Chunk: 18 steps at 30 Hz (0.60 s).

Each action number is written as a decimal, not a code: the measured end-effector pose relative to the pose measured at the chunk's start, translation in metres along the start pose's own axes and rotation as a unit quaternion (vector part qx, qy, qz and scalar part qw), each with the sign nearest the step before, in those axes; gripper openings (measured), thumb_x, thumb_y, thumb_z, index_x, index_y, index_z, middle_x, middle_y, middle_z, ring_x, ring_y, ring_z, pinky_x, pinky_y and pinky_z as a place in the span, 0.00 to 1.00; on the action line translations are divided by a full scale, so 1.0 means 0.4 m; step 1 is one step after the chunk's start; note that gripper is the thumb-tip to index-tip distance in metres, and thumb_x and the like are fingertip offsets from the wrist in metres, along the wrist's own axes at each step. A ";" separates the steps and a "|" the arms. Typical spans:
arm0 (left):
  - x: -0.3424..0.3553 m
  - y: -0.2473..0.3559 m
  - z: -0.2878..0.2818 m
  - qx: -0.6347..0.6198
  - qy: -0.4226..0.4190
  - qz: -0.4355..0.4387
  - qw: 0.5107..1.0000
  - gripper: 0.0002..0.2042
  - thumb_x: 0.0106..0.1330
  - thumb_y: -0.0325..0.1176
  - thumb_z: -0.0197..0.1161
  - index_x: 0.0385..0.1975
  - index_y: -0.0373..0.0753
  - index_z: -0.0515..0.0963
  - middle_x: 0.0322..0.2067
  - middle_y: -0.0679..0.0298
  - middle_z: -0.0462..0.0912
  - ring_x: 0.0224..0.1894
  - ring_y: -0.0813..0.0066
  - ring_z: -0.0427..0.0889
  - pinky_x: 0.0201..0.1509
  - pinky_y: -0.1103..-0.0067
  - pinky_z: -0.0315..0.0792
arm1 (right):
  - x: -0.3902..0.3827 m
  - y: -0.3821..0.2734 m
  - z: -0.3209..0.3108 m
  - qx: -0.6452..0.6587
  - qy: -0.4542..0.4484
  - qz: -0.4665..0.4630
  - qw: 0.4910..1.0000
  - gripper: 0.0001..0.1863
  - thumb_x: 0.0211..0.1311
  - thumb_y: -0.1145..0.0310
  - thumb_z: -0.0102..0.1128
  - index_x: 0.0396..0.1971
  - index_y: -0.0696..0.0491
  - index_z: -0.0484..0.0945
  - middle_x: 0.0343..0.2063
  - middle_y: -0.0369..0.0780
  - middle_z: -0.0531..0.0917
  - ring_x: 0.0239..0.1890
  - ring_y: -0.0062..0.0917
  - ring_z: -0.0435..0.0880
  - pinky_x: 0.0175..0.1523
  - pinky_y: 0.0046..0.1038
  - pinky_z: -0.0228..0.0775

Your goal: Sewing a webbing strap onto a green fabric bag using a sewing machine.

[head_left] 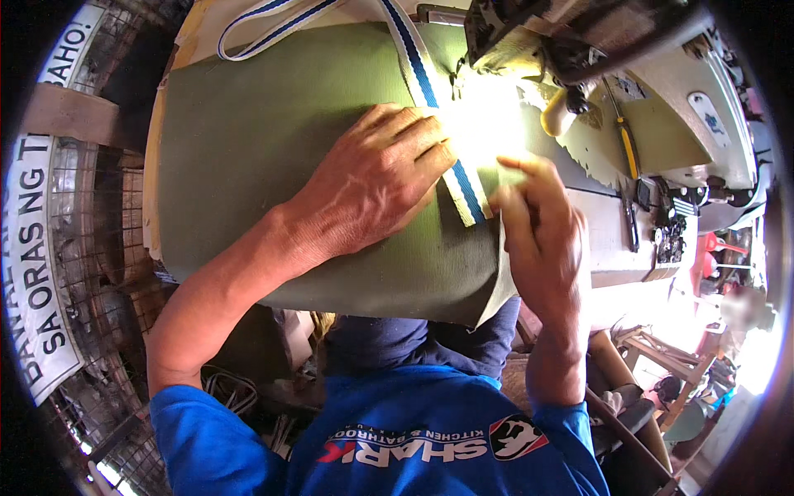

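Note:
A strip of webbing strap, white with a blue stripe, lies across a sheet of green fabric; its cut end points toward me. My left hand rests on the fabric with its fingers bent over the strap, pressing it down. My right hand is beside the strap's cut end, thumb and forefinger apart, slightly blurred. Near that hand the fabric edge curls up, showing a pale underside. Lamp glare washes out the fingertips and the spot under the sewing machine head.
A loop of the same strap curls at the far left. On the machine table lie a yellow-handled screwdriver and small dark metal parts. A wire mesh with printed signs stands left. Wooden frames clutter the lower right.

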State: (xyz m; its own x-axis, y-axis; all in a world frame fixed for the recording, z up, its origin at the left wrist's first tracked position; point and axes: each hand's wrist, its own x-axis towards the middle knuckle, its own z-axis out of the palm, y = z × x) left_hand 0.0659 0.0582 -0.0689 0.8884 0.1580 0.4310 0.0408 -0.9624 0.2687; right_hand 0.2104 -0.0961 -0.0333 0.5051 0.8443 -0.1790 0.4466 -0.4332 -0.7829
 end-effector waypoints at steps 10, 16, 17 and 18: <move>-0.016 -0.018 0.013 -0.048 0.020 -0.013 0.999 0.14 0.58 0.27 0.62 0.44 0.34 0.79 0.47 0.56 0.80 0.54 0.58 0.77 0.62 0.63 0.68 | 0.026 0.089 0.010 -0.184 0.048 -0.380 0.905 0.18 0.45 0.80 0.68 0.40 0.55 0.82 0.37 0.41 0.81 0.37 0.35 0.81 0.42 0.33 0.76; -0.023 -0.013 0.007 -0.069 0.016 -0.012 0.997 0.15 0.55 0.28 0.64 0.43 0.34 0.79 0.47 0.56 0.80 0.54 0.60 0.77 0.64 0.64 0.68 | 0.052 0.061 0.002 -0.237 0.012 -0.391 0.889 0.18 0.41 0.80 0.69 0.38 0.53 0.83 0.35 0.40 0.81 0.35 0.33 0.81 0.38 0.31 0.75; -0.024 -0.013 0.006 -0.072 0.003 -0.017 0.997 0.15 0.55 0.28 0.63 0.43 0.34 0.79 0.47 0.56 0.80 0.54 0.60 0.78 0.64 0.65 0.69 | 0.055 0.057 0.000 -0.234 0.004 -0.376 0.897 0.18 0.41 0.79 0.70 0.37 0.53 0.84 0.34 0.39 0.81 0.34 0.32 0.81 0.37 0.31 0.75; -0.024 -0.012 0.004 -0.082 0.012 -0.016 0.996 0.14 0.55 0.28 0.63 0.42 0.33 0.79 0.46 0.56 0.80 0.53 0.60 0.78 0.64 0.64 0.69 | 0.059 0.052 -0.001 -0.231 -0.004 -0.362 0.903 0.17 0.41 0.79 0.71 0.37 0.52 0.84 0.33 0.39 0.82 0.34 0.32 0.81 0.37 0.30 0.74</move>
State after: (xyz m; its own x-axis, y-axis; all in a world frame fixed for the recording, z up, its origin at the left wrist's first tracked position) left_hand 0.0578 0.0610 -0.0757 0.8771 0.1954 0.4389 -0.0071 -0.9082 0.4184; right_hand 0.2320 -0.0855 -0.0533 -0.0471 0.9607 0.2737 0.9191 0.1490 -0.3648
